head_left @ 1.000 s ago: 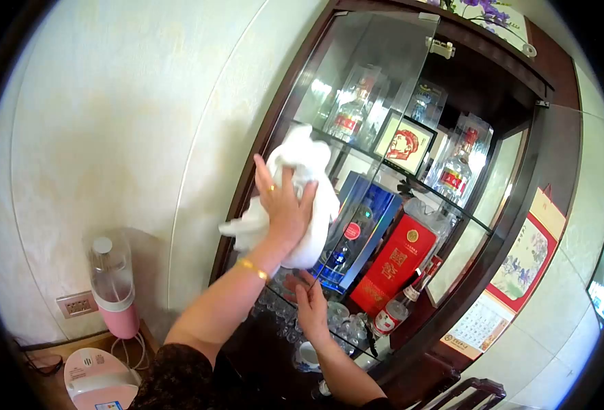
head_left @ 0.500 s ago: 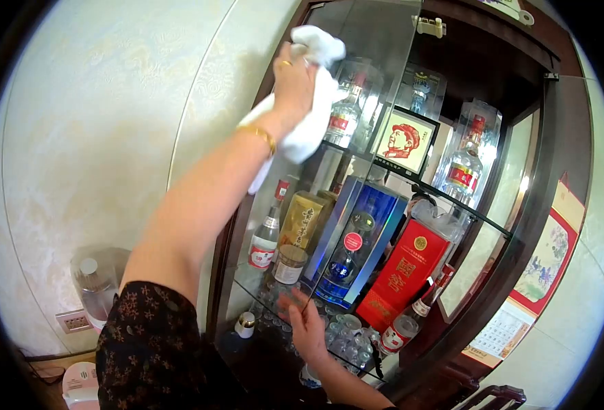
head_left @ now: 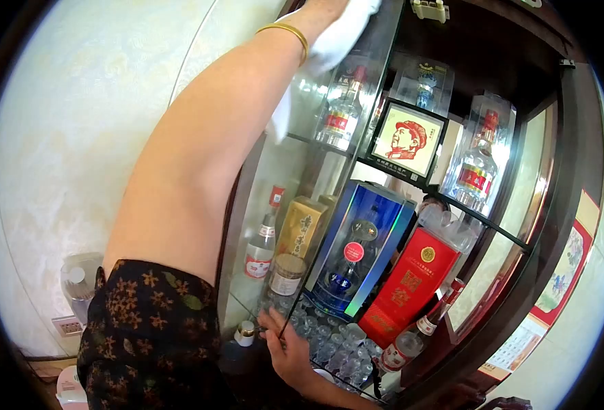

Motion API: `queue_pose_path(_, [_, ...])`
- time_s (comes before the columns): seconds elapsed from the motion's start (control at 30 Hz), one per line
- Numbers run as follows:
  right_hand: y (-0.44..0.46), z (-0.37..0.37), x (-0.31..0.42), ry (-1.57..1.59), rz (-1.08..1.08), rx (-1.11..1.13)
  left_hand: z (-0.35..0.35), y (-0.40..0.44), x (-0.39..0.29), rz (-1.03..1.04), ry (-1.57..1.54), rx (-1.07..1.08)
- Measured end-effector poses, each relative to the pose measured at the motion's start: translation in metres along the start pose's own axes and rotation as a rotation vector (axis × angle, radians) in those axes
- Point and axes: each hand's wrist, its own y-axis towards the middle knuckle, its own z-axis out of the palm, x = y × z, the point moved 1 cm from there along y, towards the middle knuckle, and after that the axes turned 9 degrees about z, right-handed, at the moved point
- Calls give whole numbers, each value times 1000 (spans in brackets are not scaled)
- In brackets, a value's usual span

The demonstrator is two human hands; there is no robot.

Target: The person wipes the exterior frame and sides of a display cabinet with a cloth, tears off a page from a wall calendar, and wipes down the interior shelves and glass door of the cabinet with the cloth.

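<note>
My left hand [head_left: 326, 9] is at the top edge, mostly out of frame, with its fingers hidden. A white cloth [head_left: 336, 42] is bunched at it against the upper part of the glass door [head_left: 315, 154]. Lower down, my right hand [head_left: 288, 352] pinches the bottom edge of that door, its fingers partly seen through the glass. Behind the door stand a clear bottle with a red label [head_left: 337, 119], a gold box [head_left: 302, 229] and a small red-capped bottle [head_left: 261, 246]. A blue box [head_left: 360, 249] stands close to the door edge.
Right of the blue box are a red box [head_left: 411, 283] and a tilted bottle [head_left: 404, 345]. The upper shelf holds a framed red portrait [head_left: 408, 140] and a boxed bottle [head_left: 478, 164]. Small glasses [head_left: 343, 355] crowd below. A calendar [head_left: 520, 345] hangs at the right.
My left hand and the cloth have moved up along the glass, mostly out of frame. The view has moved closer to the cabinet. My right hand stays at the door's edge.
</note>
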Motion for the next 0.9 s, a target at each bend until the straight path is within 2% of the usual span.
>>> queue_pose_path(0.03, [0,0,0,-10,-3,12,-18,-4,-13,-400,-442,-66])
queue_pose_path(0.1, [0,2,0,1,-15,17,15,-91,34,-142,360,207])
queue_pose_path(0.13, [0,3,0,8,-19,17,-6,-99,29,-149,365,208])
queue_pose_path(0.2, [-1,3,0,-26,-56,2,-53,-105,-6,-745,-24,832])
queue_pose_path(0.23, [-1,4,1,-64,-91,-7,-58,-110,-12,-753,-21,832])
queue_pose_path(0.3, [-2,5,1,-38,-77,1,-62,-114,-23,-733,204,842])
queue_pose_path(0.37, [-2,5,2,-17,-63,12,-71,-78,-35,-779,186,892])
queue_pose_path(0.43, [-2,5,2,50,-32,12,-69,-39,-43,-645,129,967])
queue_pose_path(0.5, [-2,3,2,102,3,26,-48,-42,-36,-562,87,622])
queue_pose_path(0.57, [-2,4,-2,131,18,42,-46,16,-51,-633,-134,406])
queue_pose_path(0.63, [-3,3,-10,58,46,46,-33,48,-61,-379,-91,-26])
queue_pose_path(0.7, [-4,3,-10,68,52,44,-26,53,-52,-591,-216,40])
queue_pose_path(0.73, [-4,4,-9,81,57,46,-19,52,-33,-662,-167,401])
queue_pose_path(0.77, [-5,4,-6,90,65,45,-6,27,-20,-292,201,462])
queue_pose_path(0.8, [-3,2,-2,97,63,53,-2,7,-9,-274,236,432])
queue_pose_path(0.83, [-2,0,0,103,57,57,-6,0,2,-377,145,615])
queue_pose_path(0.87, [-1,1,-2,105,54,60,-4,-31,17,-357,143,579])
queue_pose_path(0.9, [-1,1,-5,87,36,52,-2,-63,27,-408,-30,437])
